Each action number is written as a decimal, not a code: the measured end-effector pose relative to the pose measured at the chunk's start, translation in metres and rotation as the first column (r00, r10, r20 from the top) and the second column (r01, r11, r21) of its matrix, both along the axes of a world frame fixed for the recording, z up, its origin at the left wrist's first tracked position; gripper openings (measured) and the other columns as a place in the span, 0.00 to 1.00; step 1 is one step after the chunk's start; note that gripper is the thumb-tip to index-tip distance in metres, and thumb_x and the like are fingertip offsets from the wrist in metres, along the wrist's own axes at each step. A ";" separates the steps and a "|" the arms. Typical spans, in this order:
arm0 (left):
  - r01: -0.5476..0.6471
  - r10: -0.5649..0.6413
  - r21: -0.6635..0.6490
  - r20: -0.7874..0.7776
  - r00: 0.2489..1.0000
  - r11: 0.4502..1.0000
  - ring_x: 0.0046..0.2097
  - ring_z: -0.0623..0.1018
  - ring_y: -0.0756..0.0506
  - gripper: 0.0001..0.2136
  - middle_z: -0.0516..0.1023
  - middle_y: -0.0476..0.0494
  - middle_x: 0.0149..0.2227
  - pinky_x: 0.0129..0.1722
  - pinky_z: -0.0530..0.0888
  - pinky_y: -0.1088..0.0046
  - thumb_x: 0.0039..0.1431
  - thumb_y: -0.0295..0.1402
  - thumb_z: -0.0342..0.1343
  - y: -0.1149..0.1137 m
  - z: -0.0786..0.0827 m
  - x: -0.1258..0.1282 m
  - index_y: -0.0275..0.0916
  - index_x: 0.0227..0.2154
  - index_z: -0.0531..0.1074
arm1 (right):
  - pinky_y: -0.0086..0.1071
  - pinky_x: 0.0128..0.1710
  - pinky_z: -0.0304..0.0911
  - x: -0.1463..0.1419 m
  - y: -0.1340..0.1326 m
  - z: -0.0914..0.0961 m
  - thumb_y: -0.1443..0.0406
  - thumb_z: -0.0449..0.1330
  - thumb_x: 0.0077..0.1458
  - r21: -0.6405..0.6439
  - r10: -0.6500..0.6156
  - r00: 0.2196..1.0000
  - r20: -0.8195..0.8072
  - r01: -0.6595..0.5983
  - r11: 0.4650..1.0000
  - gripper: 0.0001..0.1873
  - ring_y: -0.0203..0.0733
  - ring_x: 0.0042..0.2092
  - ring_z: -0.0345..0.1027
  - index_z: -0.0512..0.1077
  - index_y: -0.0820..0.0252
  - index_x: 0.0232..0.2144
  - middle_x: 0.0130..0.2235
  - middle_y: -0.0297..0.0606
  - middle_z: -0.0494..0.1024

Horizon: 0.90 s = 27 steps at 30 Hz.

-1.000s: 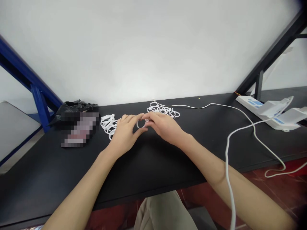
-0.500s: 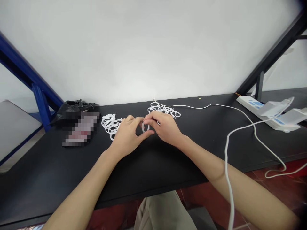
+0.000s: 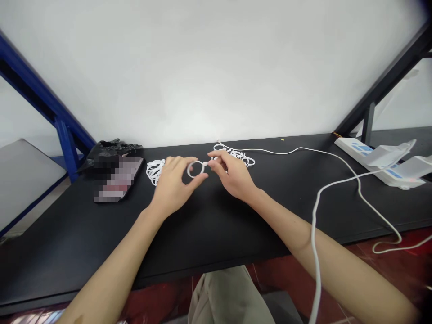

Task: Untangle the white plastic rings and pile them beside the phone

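A white plastic ring with a small knob-like clasp (image 3: 204,164) is held up over the black table between both hands. My left hand (image 3: 173,180) curves around the ring's left side, its thumb and fingers closed about it in a loose C. At the clasp, the thumb and fingertips of my right hand (image 3: 232,175) pinch together. A bunch of similar white rings (image 3: 154,170) lies just left of my left hand, partly covered by it. Behind my right hand spreads another group of white rings (image 3: 249,160), also partly hidden.
A long white cable (image 3: 313,220) loops across the table and passes over my right forearm. White devices with blue panels (image 3: 381,162) stand at the right. At the left lie a black plastic bag (image 3: 113,148) and a blurred flat object (image 3: 118,180). A pale wall rises behind.
The ring has turned to show a wider opening and moved slightly left and up. Its clasp now shows at my right fingertips. My hands have drawn slightly apart.
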<state>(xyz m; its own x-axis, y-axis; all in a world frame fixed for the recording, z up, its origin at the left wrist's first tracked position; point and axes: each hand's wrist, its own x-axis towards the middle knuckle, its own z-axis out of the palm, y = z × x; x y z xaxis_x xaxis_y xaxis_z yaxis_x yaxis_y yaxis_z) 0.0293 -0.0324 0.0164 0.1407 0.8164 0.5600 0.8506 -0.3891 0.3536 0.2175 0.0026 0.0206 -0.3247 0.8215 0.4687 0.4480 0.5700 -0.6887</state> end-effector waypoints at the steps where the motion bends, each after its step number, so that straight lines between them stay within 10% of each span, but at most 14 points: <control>1: -0.056 0.056 0.033 -0.008 0.998 0.998 0.43 0.69 0.40 0.17 0.74 0.44 0.36 0.45 0.69 0.62 0.61 0.46 0.54 -0.001 0.000 -0.006 0.41 0.47 0.71 | 0.29 0.37 0.62 0.001 0.002 -0.001 0.55 0.52 0.64 -0.007 -0.033 0.999 0.002 0.033 0.999 0.17 0.35 0.32 0.69 0.71 0.58 0.47 0.31 0.31 0.76; 9: -0.417 0.412 -0.078 -0.078 0.908 0.905 0.55 0.65 0.29 0.22 0.70 0.33 0.48 0.54 0.63 0.50 0.60 0.50 0.50 -0.006 -0.017 -0.058 0.41 0.48 0.72 | 0.31 0.39 0.62 0.007 0.013 -0.007 0.59 0.51 0.64 -0.016 -0.143 0.985 0.100 0.145 0.989 0.13 0.37 0.36 0.69 0.72 0.57 0.42 0.35 0.34 0.78; 19: -0.440 0.422 -0.201 -0.131 0.897 0.875 0.56 0.63 0.24 0.24 0.69 0.29 0.51 0.52 0.63 0.42 0.59 0.52 0.48 -0.006 -0.020 -0.061 0.42 0.51 0.71 | 0.42 0.46 0.62 0.027 0.021 0.002 0.55 0.47 0.65 0.116 -0.388 0.746 0.541 0.391 0.913 0.20 0.53 0.50 0.66 0.74 0.61 0.37 0.45 0.50 0.76; 27: -0.357 0.354 -0.016 -0.107 0.929 0.934 0.55 0.64 0.29 0.17 0.70 0.33 0.50 0.51 0.64 0.48 0.62 0.44 0.49 -0.014 -0.016 -0.038 0.42 0.48 0.71 | 0.42 0.40 0.64 0.028 0.017 0.005 0.51 0.54 0.58 -0.039 -0.282 0.703 0.652 0.403 0.914 0.18 0.53 0.44 0.72 0.73 0.58 0.40 0.47 0.47 0.75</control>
